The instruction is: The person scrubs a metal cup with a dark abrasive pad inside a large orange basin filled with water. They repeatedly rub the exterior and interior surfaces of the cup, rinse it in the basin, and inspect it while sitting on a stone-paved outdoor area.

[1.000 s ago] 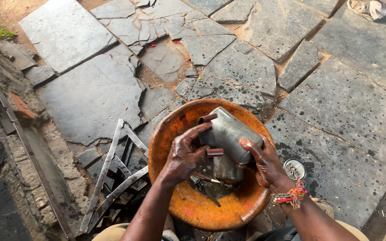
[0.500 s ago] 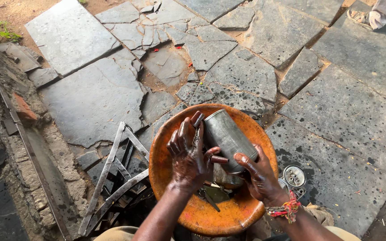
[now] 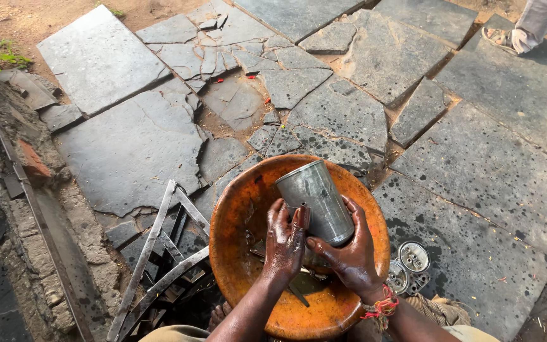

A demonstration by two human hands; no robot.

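A grey metal cylinder [image 3: 314, 197], open at its far end, lies tilted over a rusty orange metal bowl [image 3: 243, 215]. My right hand [image 3: 348, 252] grips its near end from below and the right. My left hand [image 3: 285, 240] presses against the cylinder's left side with fingers curled on it. Both hands are dark with grease. Small dark metal pieces lie in the bottom of the bowl under my hands, mostly hidden.
Bent metal strips [image 3: 159, 266] lie left of the bowl. Two small round metal caps [image 3: 413, 258] sit on the stone to the right. Cracked grey stone slabs [image 3: 128, 145] cover the ground. Another person's sandalled foot [image 3: 508, 39] stands at the top right.
My left hand, spread open above the cylinder half a second ago, has come down onto its left side. The cylinder has tipped more upright, and the camera view has moved closer.
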